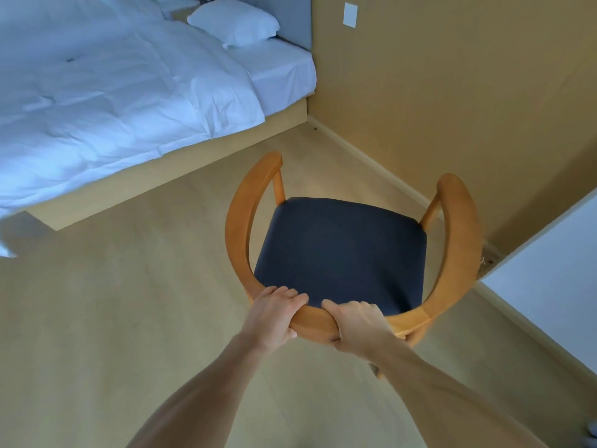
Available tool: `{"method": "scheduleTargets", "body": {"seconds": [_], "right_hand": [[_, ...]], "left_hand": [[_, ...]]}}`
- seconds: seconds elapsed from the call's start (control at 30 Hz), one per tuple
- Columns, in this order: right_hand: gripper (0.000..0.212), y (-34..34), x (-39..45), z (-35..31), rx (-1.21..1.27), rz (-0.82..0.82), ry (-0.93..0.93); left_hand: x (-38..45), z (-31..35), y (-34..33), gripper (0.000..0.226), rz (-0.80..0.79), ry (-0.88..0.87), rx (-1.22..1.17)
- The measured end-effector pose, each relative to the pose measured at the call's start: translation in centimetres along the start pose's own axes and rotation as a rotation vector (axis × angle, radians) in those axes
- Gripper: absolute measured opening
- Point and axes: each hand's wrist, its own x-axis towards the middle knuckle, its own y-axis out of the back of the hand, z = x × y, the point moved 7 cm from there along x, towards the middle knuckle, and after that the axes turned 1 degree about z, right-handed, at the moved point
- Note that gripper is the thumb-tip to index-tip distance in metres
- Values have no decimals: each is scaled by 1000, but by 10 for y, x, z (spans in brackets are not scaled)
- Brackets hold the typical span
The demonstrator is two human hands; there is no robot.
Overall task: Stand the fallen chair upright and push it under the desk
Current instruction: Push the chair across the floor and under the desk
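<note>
Near the bed, the wooden armchair is already standing upright on the floor, left hand and right hand are clamping its curved backrest, and pushing it under the desk is remaining.

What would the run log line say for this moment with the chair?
chair: upright on floor | left hand: gripping curved backrest | right hand: gripping backrest beside left | desk: not identifiable | bed: beyond, apart

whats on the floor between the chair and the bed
Nothing: the head view shows only bare light wood floor between the chair and the bed. Both the left hand and right hand grip the chair's curved backrest.
</note>
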Motion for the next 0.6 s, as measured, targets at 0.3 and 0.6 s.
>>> {"method": "scheduleTargets", "body": {"seconds": [0.3, 0.6], "right_hand": [[32, 0, 11, -39, -112, -48, 243], [43, -13, 45, -116, -217, -113, 553]], "left_hand": [[-54, -13, -2, 61, 51, 271, -19], [-135, -45, -7, 41, 74, 657, -45]]}}
